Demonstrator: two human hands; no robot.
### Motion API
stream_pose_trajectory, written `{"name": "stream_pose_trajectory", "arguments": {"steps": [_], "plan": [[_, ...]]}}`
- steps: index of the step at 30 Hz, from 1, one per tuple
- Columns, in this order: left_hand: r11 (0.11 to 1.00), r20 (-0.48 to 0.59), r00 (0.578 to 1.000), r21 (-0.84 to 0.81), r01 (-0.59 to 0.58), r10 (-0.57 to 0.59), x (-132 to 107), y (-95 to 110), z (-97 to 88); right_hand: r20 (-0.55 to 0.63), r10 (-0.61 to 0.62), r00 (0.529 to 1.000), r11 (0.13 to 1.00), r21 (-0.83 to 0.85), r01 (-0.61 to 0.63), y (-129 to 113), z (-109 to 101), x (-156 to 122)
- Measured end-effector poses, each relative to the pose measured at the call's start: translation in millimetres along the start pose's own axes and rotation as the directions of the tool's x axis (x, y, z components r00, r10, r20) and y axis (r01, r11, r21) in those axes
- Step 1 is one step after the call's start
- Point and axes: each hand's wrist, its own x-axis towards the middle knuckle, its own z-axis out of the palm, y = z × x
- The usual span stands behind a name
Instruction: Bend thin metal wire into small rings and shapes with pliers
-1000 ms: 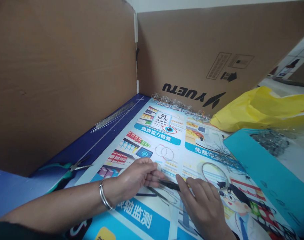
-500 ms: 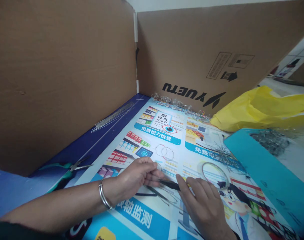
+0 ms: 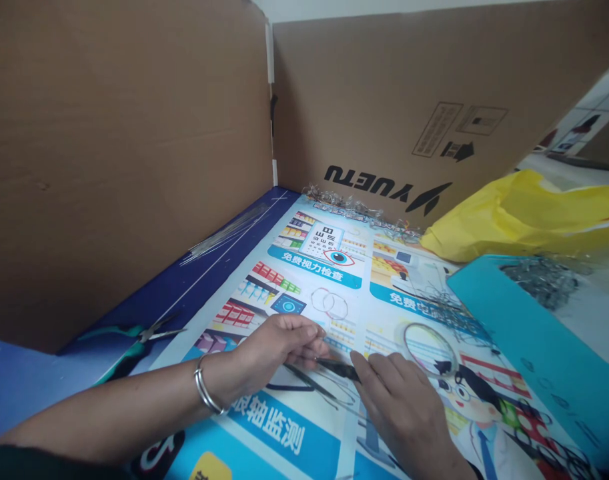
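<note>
My left hand, with a silver bangle on the wrist, pinches a thin wire piece just above the printed poster on the table. Facing it, my right hand grips a small dark plier-like tool whose tip meets the left fingers. Thin dark wire loops lie on the poster under both hands. What the left fingers hold is too small to name.
Cardboard walls close off the left and back. Green-handled pliers and a bundle of straight wires lie at left. Wire rings, a wire scrap pile, a teal sheet and a yellow bag sit to the right.
Both hands stay together in nearly the same place; they have drifted slightly left and nearer, with small finger movements around the tool tip.
</note>
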Motion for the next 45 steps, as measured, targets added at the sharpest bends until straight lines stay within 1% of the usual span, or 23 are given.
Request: {"name": "stream_pose_trajectory", "arguments": {"steps": [3,5,8,10,13,16,18,22,24,26,30,32,34,36,38,41,43,45], "plan": [[0.991,0.029,0.996,0.104,-0.083,0.08,0.5,-0.9,-1.6,0.001,0.024,1.0,0.998,0.058,-0.024,-1.1,-0.2,3.3],[0.971,0.07,0.987,0.185,-0.152,0.142,0.7,-0.7,-2.4,0.012,0.049,0.999,0.993,0.105,-0.05,-1.4,-1.1,4.3],[0.922,0.124,0.973,0.316,-0.223,0.193,0.5,1.4,-3.3,0.085,0.084,0.993,0.975,0.2,-0.1,-0.5,-2.1,3.6],[0.897,0.119,0.976,0.386,-0.214,0.181,0.5,3.6,-3.8,0.147,0.108,0.983,0.955,0.261,-0.144,0.4,-2.1,2.4],[0.876,0.11,0.988,0.458,-0.15,0.112,1.5,6.7,-5.8,0.2,0.12,0.972,0.935,0.307,-0.179,1.3,-1.3,1.4],[0.846,0.151,0.986,0.516,-0.134,0.064,3.5,8.2,-9.1,0.18,0.103,0.978,0.938,0.309,-0.156,1.3,-0.7,2.6],[0.826,0.179,0.981,0.539,-0.164,0.078,4.7,8.7,-11.1,0.139,0.09,0.986,0.948,0.292,-0.128,1.5,-1.2,4.3],[0.787,0.209,0.968,0.57,-0.238,0.142,5.5,10.6,-12.6,0.067,0.082,0.994,0.963,0.25,-0.097,3.6,-4.0,7.1],[0.786,0.216,0.964,0.565,-0.252,0.154,5.5,10.7,-12.7,0.046,0.077,0.996,0.968,0.235,-0.086,5.1,-4.8,7.3],[0.827,0.199,0.97,0.515,-0.225,0.14,5.9,9.2,-12.8,0.035,0.073,0.997,0.974,0.213,-0.079,6.1,-4.6,6.7],[0.937,0.077,0.996,0.344,-0.062,0.038,6.9,4.6,-11.0,0.016,0.081,0.997,0.988,0.129,-0.082,6.0,-2.3,4.9],[0.958,0.023,1.0,0.288,0.004,-0.012,6.7,3.9,-8.8,0.003,0.073,0.997,0.994,0.083,-0.073,5.4,-2.2,4.5],[0.969,0.0,0.999,0.245,0.041,-0.042,6.2,4.4,-6.2,-0.021,0.071,0.997,0.996,0.058,-0.07,4.6,-3.6,4.3],[0.977,-0.013,0.999,0.207,0.05,-0.049,5.5,5.1,-3.7,-0.061,0.074,0.995,0.997,0.039,-0.071,3.0,-6.1,4.4],[0.984,-0.04,0.998,0.172,0.05,-0.044,5.1,5.0,-1.5,-0.079,0.048,0.996,0.999,-0.003,-0.049,0.2,-8.6,4.5],[0.989,-0.086,0.996,0.143,0.05,-0.038,4.9,2.5,0.4,-0.067,-0.047,0.997,0.994,-0.097,0.04,-5.6,-10.6,4.7],[0.99,-0.086,0.996,0.139,0.039,-0.027,4.7,0.1,0.7,-0.058,-0.104,0.993,0.984,-0.155,0.094,-8.7,-11.0,5.2],[0.992,-0.066,0.997,0.12,0.033,-0.025,4.6,-2.0,0.6,-0.054,-0.135,0.989,0.973,-0.197,0.122,-10.4,-11.4,6.3]]}}
